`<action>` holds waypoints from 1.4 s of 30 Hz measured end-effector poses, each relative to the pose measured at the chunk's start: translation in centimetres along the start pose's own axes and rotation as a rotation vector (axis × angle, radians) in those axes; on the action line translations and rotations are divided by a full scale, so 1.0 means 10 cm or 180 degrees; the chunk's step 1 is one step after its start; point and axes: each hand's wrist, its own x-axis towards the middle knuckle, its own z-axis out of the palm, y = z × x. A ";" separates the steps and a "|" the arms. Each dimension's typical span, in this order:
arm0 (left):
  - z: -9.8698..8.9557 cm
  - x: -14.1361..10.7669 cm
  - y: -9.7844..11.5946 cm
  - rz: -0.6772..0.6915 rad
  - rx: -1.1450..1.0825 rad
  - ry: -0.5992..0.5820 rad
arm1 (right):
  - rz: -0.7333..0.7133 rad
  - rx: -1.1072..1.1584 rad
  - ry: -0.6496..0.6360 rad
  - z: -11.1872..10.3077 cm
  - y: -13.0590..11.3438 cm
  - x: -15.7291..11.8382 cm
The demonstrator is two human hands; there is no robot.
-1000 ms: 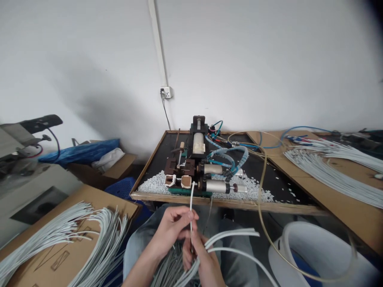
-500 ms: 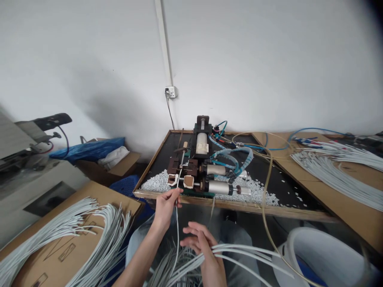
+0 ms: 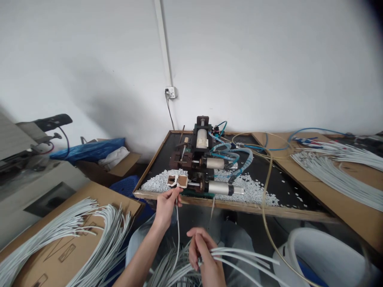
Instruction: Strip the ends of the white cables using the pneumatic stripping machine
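Observation:
A single white cable (image 3: 178, 227) is pinched between the thumb and fingers of my left hand (image 3: 167, 203), at the front edge of the machine bench. Its upper end goes in between the padded clamp jaws (image 3: 182, 181) of a pneumatic machine (image 3: 206, 161); the jaws are together around it, and its tip is hidden. Below and to the right, over my lap, my right hand (image 3: 205, 251) holds a bundle of white cables (image 3: 239, 253) by the palm and thumb, fingers curled. More loose cables (image 3: 167, 263) hang below both hands.
White cut scraps (image 3: 254, 189) cover the bench around the machine. Coiled cable bundles lie on cardboard (image 3: 80, 255) at left and on the right-hand board (image 3: 341, 171). A white bucket (image 3: 326, 255) stands at lower right. A yellowish hose (image 3: 267, 179) crosses the bench's front edge.
The right padded jaw has slid left against the other, closing on the cable. The brown block behind has shifted slightly, and my right fingers have curled inward. My left hand has stayed put.

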 end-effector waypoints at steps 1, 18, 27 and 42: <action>0.00 -0.01 0.00 -0.0016 -0.0015 -0.0017 | 0.0033 0.0018 -0.0046 0.00 0.00 0.00; -0.02 -0.15 -0.05 0.0519 0.0645 0.0147 | 0.1008 0.0355 -0.0303 0.03 -0.28 0.03; -0.02 -0.16 -0.03 0.0436 0.0824 0.0268 | 0.1133 0.0354 -0.0709 0.00 -0.33 0.07; 0.09 -0.52 0.27 0.1095 0.2011 -0.0631 | 0.1494 0.0448 -0.1517 -0.06 -0.37 0.11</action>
